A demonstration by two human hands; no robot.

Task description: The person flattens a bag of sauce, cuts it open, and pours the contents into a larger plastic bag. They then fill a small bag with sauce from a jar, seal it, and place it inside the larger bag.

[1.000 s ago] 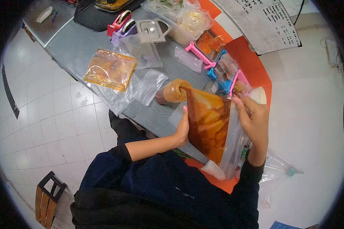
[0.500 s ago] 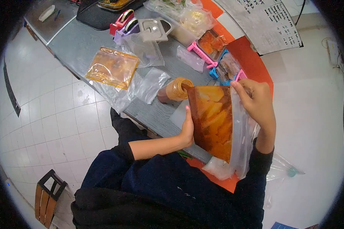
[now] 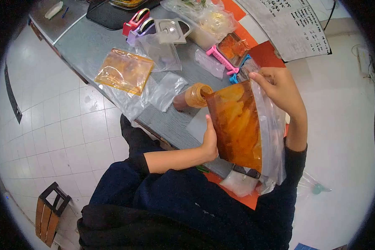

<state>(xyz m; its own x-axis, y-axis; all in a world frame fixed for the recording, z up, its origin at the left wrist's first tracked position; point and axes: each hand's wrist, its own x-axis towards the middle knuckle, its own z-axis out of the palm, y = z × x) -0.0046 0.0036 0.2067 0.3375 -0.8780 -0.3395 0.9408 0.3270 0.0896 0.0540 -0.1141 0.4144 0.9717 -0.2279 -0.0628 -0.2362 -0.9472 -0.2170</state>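
A clear plastic bag of orange-brown sauce [image 3: 237, 127] is tilted between my two hands, its upper left corner at the mouth of a jar [image 3: 198, 96]. My right hand [image 3: 280, 89] pinches the bag's upper right corner, near its clear unfilled strip. My left hand [image 3: 210, 143] supports the lower left edge, thumb up along the side and fingers hidden behind the bag. The jar leans toward the bag on the grey table [image 3: 162, 121], with dark reddish sauce in its lower part and orange smears inside its upper wall.
A flat bag of orange liquid [image 3: 125, 71] lies at left beside crumpled clear bags [image 3: 167, 89]. Farther back stand red and purple tape dispensers [image 3: 136, 23], a metal lid [image 3: 168, 31], and a container of orange food [image 3: 233, 48] by a pink clip [image 3: 221, 60].
The bag has tipped and shifted slightly right and upward at its right side, following my right hand. My left hand has moved slightly right with it. The jar stays at the bag's corner.
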